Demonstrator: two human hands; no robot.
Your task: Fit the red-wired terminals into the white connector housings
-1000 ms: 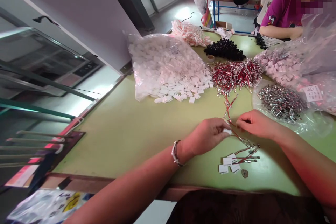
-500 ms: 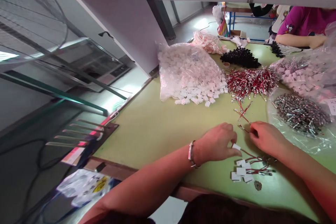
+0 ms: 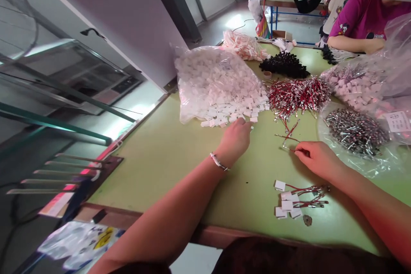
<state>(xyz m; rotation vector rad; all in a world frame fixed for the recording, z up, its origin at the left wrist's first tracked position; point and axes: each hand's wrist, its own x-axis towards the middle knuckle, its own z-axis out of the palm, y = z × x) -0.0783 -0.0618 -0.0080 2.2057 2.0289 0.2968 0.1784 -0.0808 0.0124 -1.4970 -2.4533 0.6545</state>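
My left hand (image 3: 236, 138) reaches to the front edge of the loose white connector housings (image 3: 224, 116), its fingers pinched. A small white housing (image 3: 251, 128) shows at the fingertips, which partly hide it. My right hand (image 3: 317, 157) is closed on a thin red wire (image 3: 291, 150), whose metal terminal end sticks out to the left. Just beyond that hand, a few red wires (image 3: 290, 130) lie crossed on the table. Closer to me is a group of red wires with white housings (image 3: 287, 196) at their left ends and bare metal terminals at their right.
A plastic bag (image 3: 208, 77) of white housings stands behind my left hand. A heap of red wires (image 3: 298, 96), black parts (image 3: 284, 65) and a bag of metal-ended pieces (image 3: 356, 132) lie farther back. A person in a purple shirt (image 3: 359, 19) sits across the green table (image 3: 180, 171).
My left hand has let go of a white housing on its wire, now lying with the group, and moved away to the housing pile. My right hand stays near the loose red wires. The view has shifted.
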